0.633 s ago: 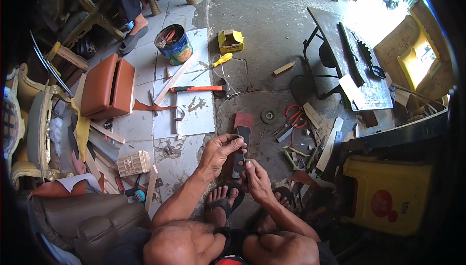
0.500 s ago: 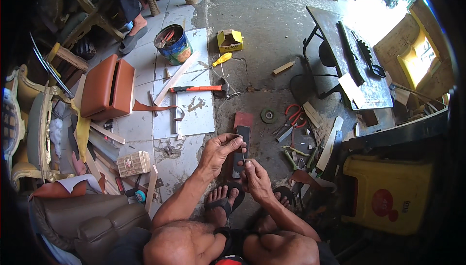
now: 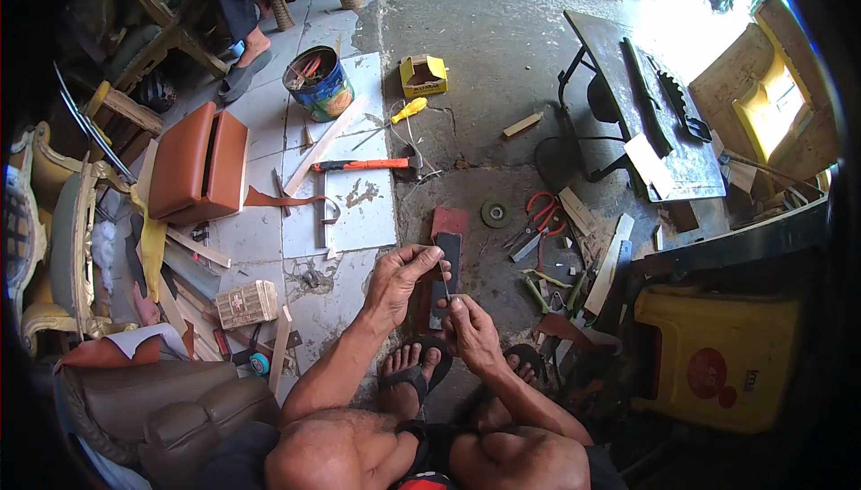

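Observation:
Between my two hands is a thin, narrow strip (image 3: 447, 286), seen almost edge-on; its exact kind is too small to tell. My left hand (image 3: 396, 288) pinches its upper end between thumb and fingers. At the lower end, my right hand (image 3: 473, 335) grips it with the thumb on top and the fingers curled. Under the hands, on the floor between my feet, lies a flat black block (image 3: 447, 252) on a reddish board (image 3: 448, 220). My left hand partly covers both.
A hammer (image 3: 363, 164), yellow screwdriver (image 3: 410, 111), tape roll (image 3: 494, 214) and red-handled pliers (image 3: 542, 210) lie ahead. A paint can (image 3: 320, 86) stands far left, a brown upholstered box (image 3: 197, 165) nearer. At right are a low table (image 3: 677, 154) and yellow plastic stool (image 3: 717, 355). Another person's foot (image 3: 247, 69) shows far left.
My left thumb and fingers have shifted slightly on the strip. Both hands otherwise stay in nearly the same place, and the things around are unmoved.

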`<act>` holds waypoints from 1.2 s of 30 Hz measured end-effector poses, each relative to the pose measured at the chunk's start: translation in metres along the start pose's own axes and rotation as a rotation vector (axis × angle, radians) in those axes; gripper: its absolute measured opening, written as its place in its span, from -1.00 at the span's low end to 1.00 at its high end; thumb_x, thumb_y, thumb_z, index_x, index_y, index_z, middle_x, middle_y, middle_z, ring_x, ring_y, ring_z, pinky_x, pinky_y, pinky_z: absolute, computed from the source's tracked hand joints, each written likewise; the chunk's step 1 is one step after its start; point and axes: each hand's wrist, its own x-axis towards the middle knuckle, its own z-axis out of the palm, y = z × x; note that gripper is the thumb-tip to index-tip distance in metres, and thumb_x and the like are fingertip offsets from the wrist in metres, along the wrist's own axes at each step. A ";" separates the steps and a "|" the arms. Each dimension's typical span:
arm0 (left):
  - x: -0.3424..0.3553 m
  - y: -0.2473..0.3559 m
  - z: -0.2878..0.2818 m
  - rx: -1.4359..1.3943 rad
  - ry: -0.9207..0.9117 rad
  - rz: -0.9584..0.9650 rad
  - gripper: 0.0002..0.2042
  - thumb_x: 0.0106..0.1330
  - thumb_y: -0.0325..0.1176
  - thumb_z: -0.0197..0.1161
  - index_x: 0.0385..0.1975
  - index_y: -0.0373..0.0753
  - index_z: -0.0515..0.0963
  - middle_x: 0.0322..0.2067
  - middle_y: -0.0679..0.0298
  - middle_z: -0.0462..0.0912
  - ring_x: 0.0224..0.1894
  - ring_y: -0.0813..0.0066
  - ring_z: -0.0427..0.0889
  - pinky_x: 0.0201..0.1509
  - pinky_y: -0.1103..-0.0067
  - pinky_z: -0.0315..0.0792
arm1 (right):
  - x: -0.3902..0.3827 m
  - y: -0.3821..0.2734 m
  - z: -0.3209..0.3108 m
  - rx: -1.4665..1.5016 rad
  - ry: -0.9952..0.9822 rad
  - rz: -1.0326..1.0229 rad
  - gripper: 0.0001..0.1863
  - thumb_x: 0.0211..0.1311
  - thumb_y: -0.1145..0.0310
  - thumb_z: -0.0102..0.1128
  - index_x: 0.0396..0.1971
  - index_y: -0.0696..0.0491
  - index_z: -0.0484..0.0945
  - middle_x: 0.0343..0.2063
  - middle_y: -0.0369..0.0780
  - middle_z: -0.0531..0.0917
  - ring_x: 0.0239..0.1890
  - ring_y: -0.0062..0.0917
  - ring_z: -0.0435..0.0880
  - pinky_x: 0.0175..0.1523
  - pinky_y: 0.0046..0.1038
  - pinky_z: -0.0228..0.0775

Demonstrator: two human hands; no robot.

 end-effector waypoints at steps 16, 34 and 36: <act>0.000 0.004 0.000 -0.034 0.022 0.017 -0.79 0.46 -0.26 0.38 -0.14 -0.29 0.68 -0.27 0.19 0.79 -0.23 0.45 0.77 -0.06 0.51 0.66 | 0.001 0.000 0.001 -0.025 0.001 0.001 -0.58 0.69 0.07 -0.05 -0.01 0.12 0.61 -0.49 -0.42 0.44 -0.47 -0.75 0.34 -0.38 -0.59 0.22; 0.003 0.004 -0.005 -0.062 0.011 0.039 -0.75 0.49 -0.19 0.35 -0.16 -0.28 0.69 -0.29 0.17 0.79 -0.27 0.41 0.80 -0.10 0.50 0.68 | 0.001 -0.001 0.001 0.010 -0.023 -0.006 -0.59 0.69 0.10 -0.05 -0.03 0.16 0.61 -0.48 -0.41 0.45 -0.44 -0.73 0.37 -0.33 -0.58 0.25; 0.003 0.001 -0.006 -0.054 0.026 0.047 -0.75 0.49 -0.19 0.35 -0.17 -0.28 0.70 -0.29 0.16 0.79 -0.27 0.41 0.79 -0.11 0.50 0.68 | 0.001 0.001 0.001 -0.018 -0.016 -0.026 -0.59 0.69 0.11 -0.04 -0.03 0.17 0.61 -0.48 -0.42 0.45 -0.45 -0.74 0.36 -0.35 -0.59 0.25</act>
